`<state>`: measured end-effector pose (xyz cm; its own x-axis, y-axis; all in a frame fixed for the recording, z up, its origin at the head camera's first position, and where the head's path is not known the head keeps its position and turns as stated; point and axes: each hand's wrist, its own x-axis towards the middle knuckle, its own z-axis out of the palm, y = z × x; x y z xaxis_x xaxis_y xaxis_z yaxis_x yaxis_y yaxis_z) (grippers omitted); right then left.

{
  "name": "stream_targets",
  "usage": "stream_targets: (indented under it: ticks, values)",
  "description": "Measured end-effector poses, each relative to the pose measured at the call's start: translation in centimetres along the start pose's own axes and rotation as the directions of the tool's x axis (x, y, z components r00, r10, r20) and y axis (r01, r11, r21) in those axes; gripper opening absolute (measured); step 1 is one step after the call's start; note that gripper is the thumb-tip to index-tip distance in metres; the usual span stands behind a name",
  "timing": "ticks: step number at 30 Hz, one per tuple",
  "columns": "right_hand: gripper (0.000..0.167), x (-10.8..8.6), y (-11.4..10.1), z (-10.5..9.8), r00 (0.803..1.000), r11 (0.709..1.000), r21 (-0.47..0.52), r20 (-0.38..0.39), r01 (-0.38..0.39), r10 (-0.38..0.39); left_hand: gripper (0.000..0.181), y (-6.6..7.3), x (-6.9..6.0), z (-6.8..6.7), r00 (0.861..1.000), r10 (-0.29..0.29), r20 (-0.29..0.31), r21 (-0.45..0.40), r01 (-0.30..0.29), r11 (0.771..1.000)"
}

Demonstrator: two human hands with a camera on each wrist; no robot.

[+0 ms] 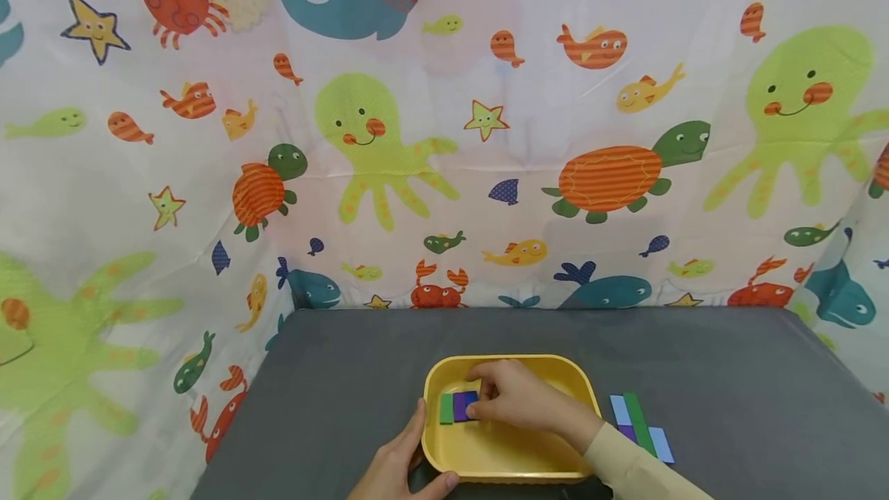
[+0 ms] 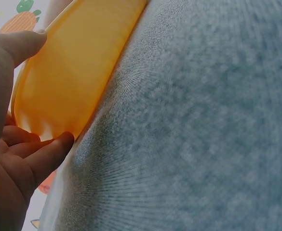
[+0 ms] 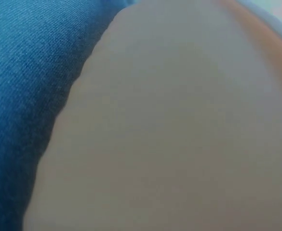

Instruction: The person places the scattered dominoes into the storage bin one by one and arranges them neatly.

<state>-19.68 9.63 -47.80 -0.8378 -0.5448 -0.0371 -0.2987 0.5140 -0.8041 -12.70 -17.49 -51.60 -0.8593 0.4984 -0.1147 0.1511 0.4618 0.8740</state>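
In the head view a yellow tray point(image 1: 514, 469) lies on the dark table. Inside it, a green tile point(image 1: 447, 409), a purple tile point(image 1: 459, 407) and a blue tile point(image 1: 471, 398) sit side by side at the left. My right hand point(image 1: 517, 396) reaches into the tray, its thumb and curled fingers at the blue tile; the far fingers partly hide their contact. At the tray's near left corner, my left hand point(image 1: 399, 457) holds the wall between thumb and fingers. The left wrist view shows its thumb point(image 2: 27, 45) at the tray's rim. A sleeve fills most of the right wrist view.
Right of the tray lie a long green strip point(image 1: 639, 424), light blue tiles point(image 1: 660, 444) and a purple tile point(image 1: 627, 433) on the grey table point(image 1: 347, 376). A sea-animal curtain point(image 1: 430, 153) stands behind the table and along its sides.
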Motion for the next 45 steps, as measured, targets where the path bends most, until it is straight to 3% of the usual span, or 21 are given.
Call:
stream_targets:
  ticks: [8, 15, 32, 45]
  values:
    - [0.058, -1.3, 0.0, -0.9, 0.999, 0.997, 0.068, -0.014, -0.044, 0.046, 0.110, 0.3, -0.3, 0.2, 0.999, -0.050, 0.017, -0.020, 0.050, 0.999]
    - [0.057, -2.6, -0.1, -2.1, 0.999, 0.997, 0.074, -0.039, -0.033, 0.036, 0.112, 0.5, -0.2, 0.2, 0.996, -0.088, 0.012, -0.001, 0.088, 0.996]
    - [0.048, -6.1, -1.4, -3.8, 0.991, 1.000, 0.030, -0.131, -0.008, 0.012, 0.111, 0.4, -0.3, 0.1, 0.997, -0.079, 0.003, -0.002, 0.079, 0.997]
    - [0.052, -9.1, 0.3, -5.8, 0.975, 0.995, 0.076, -0.207, -0.071, 0.085, 0.118, 0.9, -0.2, 0.3, 0.991, -0.134, -0.007, 0.037, 0.135, 0.990]
